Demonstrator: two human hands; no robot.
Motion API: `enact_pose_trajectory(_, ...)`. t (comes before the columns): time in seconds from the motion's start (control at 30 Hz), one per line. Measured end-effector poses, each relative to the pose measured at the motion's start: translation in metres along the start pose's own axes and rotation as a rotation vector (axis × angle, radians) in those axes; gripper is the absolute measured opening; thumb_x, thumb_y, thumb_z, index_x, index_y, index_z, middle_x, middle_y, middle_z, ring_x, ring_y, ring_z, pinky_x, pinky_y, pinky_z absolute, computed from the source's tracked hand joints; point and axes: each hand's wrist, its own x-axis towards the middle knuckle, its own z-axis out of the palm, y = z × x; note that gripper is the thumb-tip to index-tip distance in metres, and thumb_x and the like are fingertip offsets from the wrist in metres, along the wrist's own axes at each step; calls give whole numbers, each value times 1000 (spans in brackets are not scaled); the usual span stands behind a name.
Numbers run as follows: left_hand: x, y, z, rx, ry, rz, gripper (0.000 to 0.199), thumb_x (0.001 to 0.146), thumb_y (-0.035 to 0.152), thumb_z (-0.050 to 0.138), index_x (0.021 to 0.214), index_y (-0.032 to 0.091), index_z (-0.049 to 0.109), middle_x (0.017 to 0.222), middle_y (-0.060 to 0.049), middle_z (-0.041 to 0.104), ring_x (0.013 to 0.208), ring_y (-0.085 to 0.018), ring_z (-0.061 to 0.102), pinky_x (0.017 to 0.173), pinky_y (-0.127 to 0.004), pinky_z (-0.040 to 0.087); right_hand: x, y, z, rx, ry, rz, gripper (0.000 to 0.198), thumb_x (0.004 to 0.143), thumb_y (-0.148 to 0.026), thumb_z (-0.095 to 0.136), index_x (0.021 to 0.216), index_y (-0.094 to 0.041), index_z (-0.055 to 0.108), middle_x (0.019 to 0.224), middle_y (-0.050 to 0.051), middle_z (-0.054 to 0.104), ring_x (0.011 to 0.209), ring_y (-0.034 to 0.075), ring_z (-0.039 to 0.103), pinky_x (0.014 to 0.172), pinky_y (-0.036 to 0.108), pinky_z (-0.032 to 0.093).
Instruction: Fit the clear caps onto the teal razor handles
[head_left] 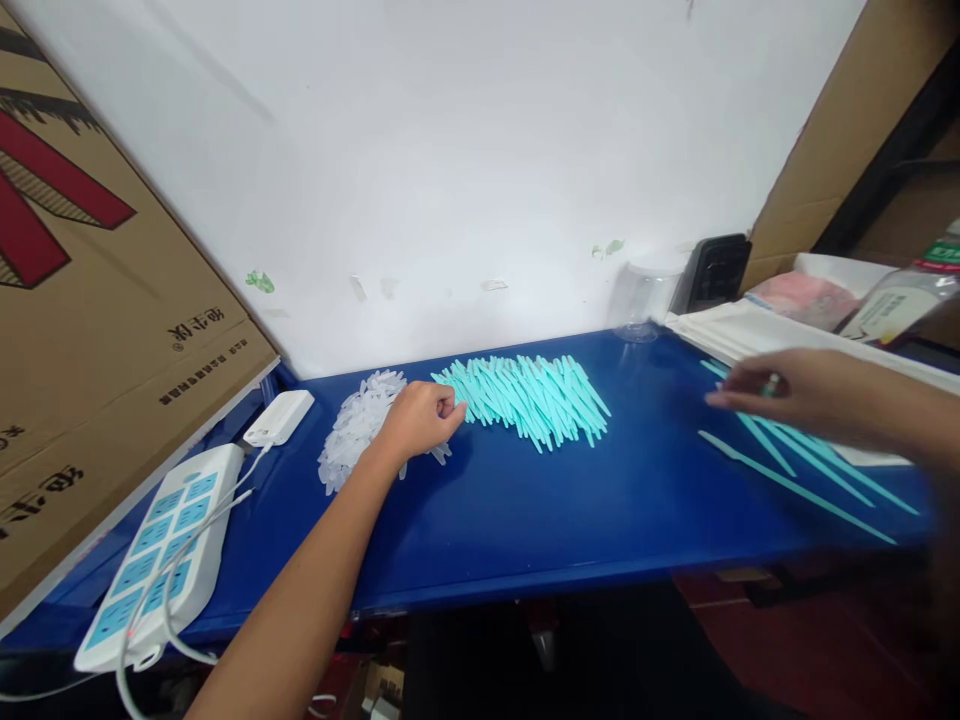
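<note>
My left hand (424, 415) is closed with the fingertips curled inward, over the right side of a pile of small translucent plastic pieces (360, 425). Its knuckles are beside the left end of a heap of thin turquoise sticks (525, 395) with tapered ends. Whatever it holds is hidden by the fingers. My right hand (772, 385), smeared by motion, hovers over several longer turquoise sticks (799, 485) at the table's right. A small turquoise bit shows between its fingers; I cannot tell whether it is held or lies behind.
A white power strip (161, 550) with cables and a white adapter (279, 418) lie at the left, beside a big cardboard box (127, 300). At the back right stand a clear jar (645, 300) and a black object (718, 270). The blue table's (525, 540) front edge is near me.
</note>
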Motion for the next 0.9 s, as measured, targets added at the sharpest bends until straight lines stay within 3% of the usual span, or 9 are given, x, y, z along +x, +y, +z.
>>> enact_pose_trajectory(0.13,0,1,2,-6,1,9,38,88,33,56,57,21,39,52,2,48,51,-14,43,57,-30,28,-35,56,48,38,-249,163,40,63,-62,86,77,-28,71,90,15,73,73,24,64,71,39,42)
enact_pose_trajectory(0.23,0,0,3,-8,4,7,36,89,33,57,58,21,42,53,2,49,52,-14,45,58,-30,29,-55,60,69,140,-253,115,35,77,-65,72,77,-30,68,83,13,71,71,25,64,73,40,43)
enact_pose_trajectory(0.33,0,-1,4,-11,4,1,37,89,34,57,57,21,42,53,2,49,52,-14,45,57,-29,29,-57,53,66,169,-176,26,32,84,-63,63,79,-31,64,84,11,71,74,27,65,75,40,44)
enact_pose_trajectory(0.4,0,-2,4,-14,7,-4,37,89,34,57,58,21,43,53,2,49,52,-13,45,58,-29,29,-50,56,58,163,-15,19,23,90,-52,58,84,-30,60,91,13,72,79,27,66,79,38,43)
enact_pose_trajectory(0.47,0,-2,4,-16,10,-6,37,90,34,56,58,21,43,53,2,49,52,-14,45,58,-29,29,-40,65,50,106,136,133,13,94,-40,51,91,-28,55,93,17,72,78,27,66,78,38,42)
enact_pose_trajectory(0.53,0,-2,4,-15,14,-9,37,90,35,56,58,21,43,52,2,48,52,-14,45,58,-29,29,-32,78,49,-8,190,311,14,95,-36,48,104,-26,52,94,21,71,75,30,65,74,40,41)
enact_pose_trajectory(0.63,0,-2,4,-10,9,-9,37,90,35,55,58,21,44,53,1,49,52,-14,46,58,-29,30,-29,91,61,-87,141,404,25,95,-42,49,111,-23,54,101,30,69,83,34,67,73,41,41)
enact_pose_trajectory(0.77,1,-1,5,-8,3,-3,37,90,35,54,58,21,45,53,1,51,52,-15,46,58,-29,30,-34,89,80,-136,89,412,49,85,-72,55,98,-24,57,98,30,69,81,39,67,71,44,40)
enact_pose_trajectory(0.9,0,-1,5,-10,7,1,37,90,35,54,58,21,45,53,1,50,52,-15,46,58,-29,30,-33,68,82,-135,93,331,38,88,-64,58,87,-27,57,92,22,71,79,35,66,69,41,40)
